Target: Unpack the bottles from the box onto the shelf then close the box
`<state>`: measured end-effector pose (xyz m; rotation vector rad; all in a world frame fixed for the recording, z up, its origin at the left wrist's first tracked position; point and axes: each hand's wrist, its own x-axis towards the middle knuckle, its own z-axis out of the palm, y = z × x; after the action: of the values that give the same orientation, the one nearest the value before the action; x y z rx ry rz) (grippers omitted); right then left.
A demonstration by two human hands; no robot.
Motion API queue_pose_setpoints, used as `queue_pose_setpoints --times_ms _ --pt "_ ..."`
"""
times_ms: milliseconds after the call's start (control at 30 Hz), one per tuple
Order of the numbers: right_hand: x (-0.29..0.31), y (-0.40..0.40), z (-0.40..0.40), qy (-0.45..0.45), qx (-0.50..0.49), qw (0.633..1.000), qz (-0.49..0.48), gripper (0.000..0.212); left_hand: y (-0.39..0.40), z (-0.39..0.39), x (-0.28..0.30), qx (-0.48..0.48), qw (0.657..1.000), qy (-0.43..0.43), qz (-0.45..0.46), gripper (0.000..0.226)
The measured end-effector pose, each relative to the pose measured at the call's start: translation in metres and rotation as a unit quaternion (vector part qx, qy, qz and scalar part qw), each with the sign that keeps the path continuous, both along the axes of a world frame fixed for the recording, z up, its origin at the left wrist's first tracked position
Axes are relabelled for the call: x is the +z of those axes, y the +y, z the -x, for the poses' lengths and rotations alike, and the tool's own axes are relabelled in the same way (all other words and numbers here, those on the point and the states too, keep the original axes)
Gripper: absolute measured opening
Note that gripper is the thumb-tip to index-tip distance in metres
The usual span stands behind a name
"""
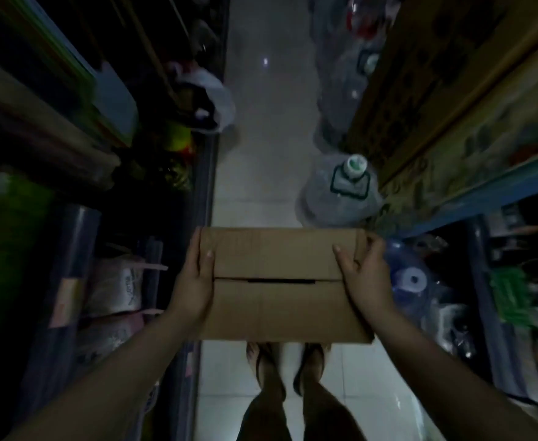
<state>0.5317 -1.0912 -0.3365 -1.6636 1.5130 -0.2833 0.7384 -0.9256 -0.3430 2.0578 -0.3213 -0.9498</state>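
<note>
Dim, narrow aisle with pale floor tiles (255,173) runs ahead of me, between a dark shelf (204,173) on my left and a blue-edged shelf (484,192) on my right. I hold the cardboard box (280,281) in the air above my feet (288,361), its long axis going from left to right across me. Its two top flaps are folded down, with a thin dark gap along the seam. I can read no print on it. My left hand (194,281) grips the left end and my right hand (364,275) grips the right end, thumbs on top. One big water jug (341,195) with a green cap stands on the floor just beyond the box; its label is too blurred to read.
</note>
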Motion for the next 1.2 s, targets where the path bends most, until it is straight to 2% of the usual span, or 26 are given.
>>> queue_pose_setpoints --times_ms 233,400,600,733,867,1067,1200 --pt "-0.189 -0.022 -0.025 0.029 -0.013 0.999 -0.02 0.06 -0.022 -0.021 -0.182 -0.005 1.0 0.014 -0.028 0.052" --pt "-0.314 -0.023 -0.036 0.03 -0.012 0.999 -0.031 0.055 -0.025 -0.037 -0.318 -0.033 0.998 -0.017 -0.057 0.054" --pt "-0.432 -0.032 -0.046 0.016 -0.028 0.997 -0.067 0.056 -0.044 -0.046 -0.436 -0.051 0.995 -0.034 -0.075 0.053" --pt "-0.475 -0.042 -0.046 -0.001 -0.023 0.998 -0.066 0.055 -0.052 -0.043 -0.479 -0.047 0.996 -0.036 -0.072 0.054" --pt "-0.493 -0.048 -0.046 -0.017 -0.013 0.997 -0.075 0.052 -0.053 -0.032 -0.498 -0.031 0.996 -0.043 -0.073 0.054" --pt "-0.496 -0.051 -0.05 -0.035 -0.028 0.996 -0.079 0.059 -0.049 -0.033 -0.508 -0.048 0.993 -0.067 -0.087 0.056" --pt "-0.472 -0.052 -0.052 -0.028 -0.022 0.995 -0.091 0.066 -0.054 -0.04 -0.484 -0.061 0.984 -0.105 -0.131 0.059"
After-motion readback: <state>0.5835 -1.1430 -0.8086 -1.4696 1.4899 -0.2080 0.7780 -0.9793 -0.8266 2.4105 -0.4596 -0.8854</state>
